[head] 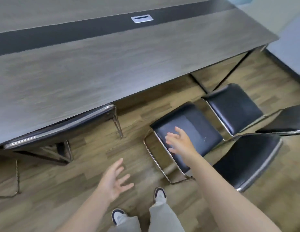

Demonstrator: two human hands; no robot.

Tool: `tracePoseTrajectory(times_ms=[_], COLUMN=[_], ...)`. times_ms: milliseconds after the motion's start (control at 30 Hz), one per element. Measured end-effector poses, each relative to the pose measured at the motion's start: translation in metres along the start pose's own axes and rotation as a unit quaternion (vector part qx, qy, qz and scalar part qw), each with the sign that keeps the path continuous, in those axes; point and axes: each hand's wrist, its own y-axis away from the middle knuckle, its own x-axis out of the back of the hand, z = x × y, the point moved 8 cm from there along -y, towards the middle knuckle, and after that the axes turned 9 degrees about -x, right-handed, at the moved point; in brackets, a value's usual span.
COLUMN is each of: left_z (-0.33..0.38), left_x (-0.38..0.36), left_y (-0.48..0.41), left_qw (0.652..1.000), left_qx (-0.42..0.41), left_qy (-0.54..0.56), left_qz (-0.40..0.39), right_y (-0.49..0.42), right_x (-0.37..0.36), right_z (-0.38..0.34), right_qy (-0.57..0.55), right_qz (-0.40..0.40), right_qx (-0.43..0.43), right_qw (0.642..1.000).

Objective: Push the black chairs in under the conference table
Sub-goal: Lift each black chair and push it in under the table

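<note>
step: reach for near black chair (187, 131) at 3 o'clock, clear of the worktop (112, 64) | right hand (181, 141) grip spread over its seat, holding nothing | left hand (112, 180) grip spread, empty | advice: take the backrest (246, 161), push square toward 11 o'clock | pushed-in chair (62, 128) at 9 | containers: none seen

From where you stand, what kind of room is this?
Probably an office meeting room: a long table with a cable port in its dark centre strip, and several matching black chairs on chrome frames along its side.
</note>
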Motion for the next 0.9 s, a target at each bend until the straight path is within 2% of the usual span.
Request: tracePoseTrajectory(times_ms=[133, 267, 500, 633, 700, 767, 833, 900], left_z=[-0.064, -0.127, -0.234, -0.284, -0.300, -0.308, -0.313, -0.319], left_x=[-0.056, -0.126, -0.276, -0.322, -0.312, -0.310, -0.313, -0.317], left_y=[0.018, 0.035, 0.050, 0.045, 0.027, 0.029, 0.039, 0.047], left_qw=[0.997, 0.991, 0.990, 0.988, 0.987, 0.986, 0.985, 0.985], left_qx=[0.036, 0.053, 0.074, 0.080, 0.046, 0.049, 0.050, 0.049], left_qy=[-0.060, -0.108, -0.118, -0.115, -0.109, -0.088, -0.056, -0.017], left_qz=[-0.037, -0.055, -0.002, 0.061, 0.109, 0.131, 0.154, 0.165], right_y=[0.012, 0.012, -0.026, -0.074, -0.093, -0.104, -0.112, -0.120], right_x=[0.116, 0.242, 0.441, 0.517, 0.540, 0.550, 0.554, 0.556], right_z=[0.001, 0.009, 0.008, 0.022, 0.036, 0.045, 0.050, 0.059], right_qy=[0.085, 0.115, 0.230, 0.271, 0.288, 0.285, 0.241, 0.148], right_qz=[0.111, 0.192, 0.292, 0.292, 0.281, 0.259, 0.233, 0.210], right_qx=[0.072, 0.092, 0.124, 0.087, 0.051, 0.041, 0.029, -0.018], right_qw=[0.988, 0.970, 0.920, 0.913, 0.914, 0.922, 0.942, 0.966])
